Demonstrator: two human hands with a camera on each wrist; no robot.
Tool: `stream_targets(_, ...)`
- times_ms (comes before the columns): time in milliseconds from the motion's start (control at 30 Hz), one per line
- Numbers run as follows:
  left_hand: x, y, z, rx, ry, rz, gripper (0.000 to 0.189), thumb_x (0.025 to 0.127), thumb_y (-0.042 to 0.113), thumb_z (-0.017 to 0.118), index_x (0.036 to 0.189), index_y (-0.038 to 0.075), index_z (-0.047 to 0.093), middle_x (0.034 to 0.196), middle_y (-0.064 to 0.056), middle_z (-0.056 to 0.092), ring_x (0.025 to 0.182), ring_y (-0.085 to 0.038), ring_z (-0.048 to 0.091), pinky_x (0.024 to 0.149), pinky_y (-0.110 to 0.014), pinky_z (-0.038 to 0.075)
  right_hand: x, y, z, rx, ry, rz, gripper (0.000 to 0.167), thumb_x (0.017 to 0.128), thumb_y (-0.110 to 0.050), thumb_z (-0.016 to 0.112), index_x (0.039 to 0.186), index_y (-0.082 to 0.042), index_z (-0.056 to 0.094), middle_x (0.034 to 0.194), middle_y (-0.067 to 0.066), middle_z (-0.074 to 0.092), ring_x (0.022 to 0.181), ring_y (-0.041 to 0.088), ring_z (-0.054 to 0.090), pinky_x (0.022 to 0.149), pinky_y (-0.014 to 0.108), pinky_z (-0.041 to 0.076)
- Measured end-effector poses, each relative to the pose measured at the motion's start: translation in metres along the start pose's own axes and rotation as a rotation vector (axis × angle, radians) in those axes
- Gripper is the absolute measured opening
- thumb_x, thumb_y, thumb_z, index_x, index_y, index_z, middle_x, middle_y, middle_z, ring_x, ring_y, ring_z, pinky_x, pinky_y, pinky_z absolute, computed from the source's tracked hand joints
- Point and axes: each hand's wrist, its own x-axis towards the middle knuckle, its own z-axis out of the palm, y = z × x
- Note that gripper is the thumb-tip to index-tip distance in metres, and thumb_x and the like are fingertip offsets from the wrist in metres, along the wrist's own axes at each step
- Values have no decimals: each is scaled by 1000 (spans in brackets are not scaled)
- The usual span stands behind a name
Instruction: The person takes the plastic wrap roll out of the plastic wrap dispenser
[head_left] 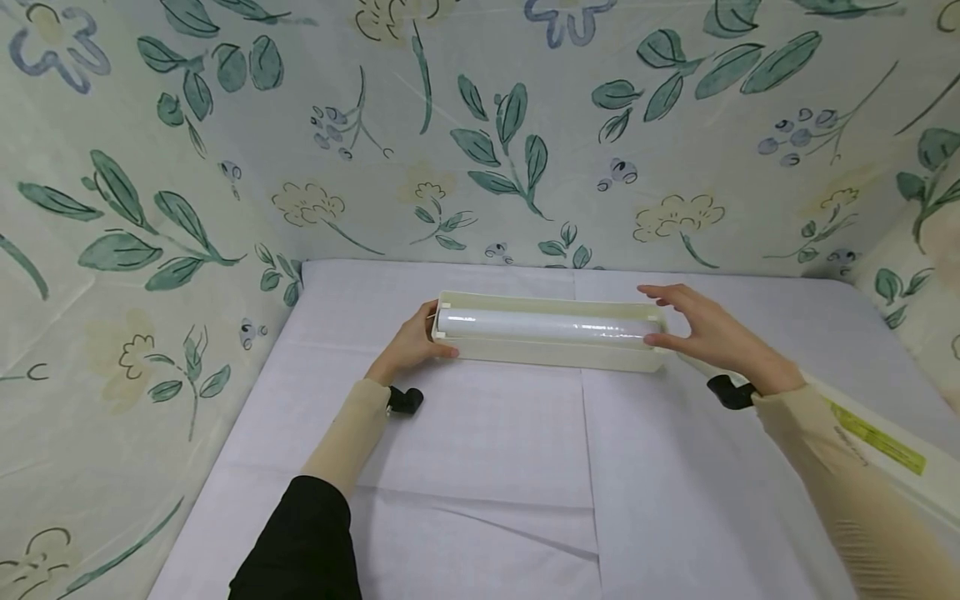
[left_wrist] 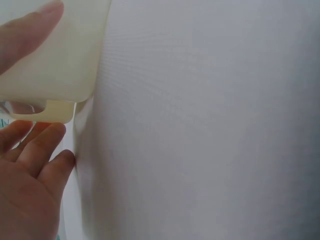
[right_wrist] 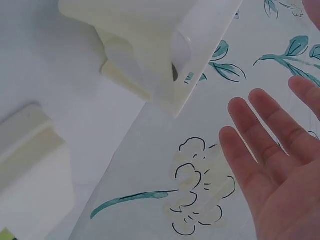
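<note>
A long cream cling film dispenser box [head_left: 555,356] lies across the white-covered table with its top uncovered. Inside it sits a shiny roll of cling film [head_left: 525,322]. My left hand [head_left: 411,343] grips the box's left end, thumb on the front wall; the left wrist view shows the fingers against the end of the box [left_wrist: 60,65]. Around the right end hovers my right hand [head_left: 708,333], thumb and fingers spread. In the right wrist view, that hand [right_wrist: 285,165] has straight fingers apart from the box [right_wrist: 125,20], where clear film hangs at the end.
A long cream lid [head_left: 933,492] with a yellow label [head_left: 877,435] lies at the right, partly hidden under my right forearm. White cloth [head_left: 480,450] with creases covers the table. Leaf-and-flower patterned fabric [head_left: 495,225] rises behind and along the sides.
</note>
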Motion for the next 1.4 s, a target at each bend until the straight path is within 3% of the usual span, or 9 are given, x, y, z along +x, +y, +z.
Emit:
stream_targets(233,0,-1,0,-12,-3,-3,99,73,7,83,149,6,21,147,-14,36,130,-30,40,104,-46,34,5,-6,4,10,-11,12,78,84,-30,74,147,-8,34,137,23,42,122,43,39,90,67,36)
stream_targets(800,-1,-2,0,1,0,-9,99,73,9,84,149,7,20,147,-14,36,131,-30,39,104,-46,34,12,-10,10,45,-7,-88,71,88,-28,71,146,-8,37,138,19,42,122,39,42,93,64,35)
stream_targets(1400,0,-1,-1,17,2,-5,99,73,10,84,149,5,21,148,-15,35,132,-30,38,105,-45,33,25,-15,19,52,-30,-91,68,89,-28,70,145,-7,38,139,19,42,122,39,41,94,63,36)
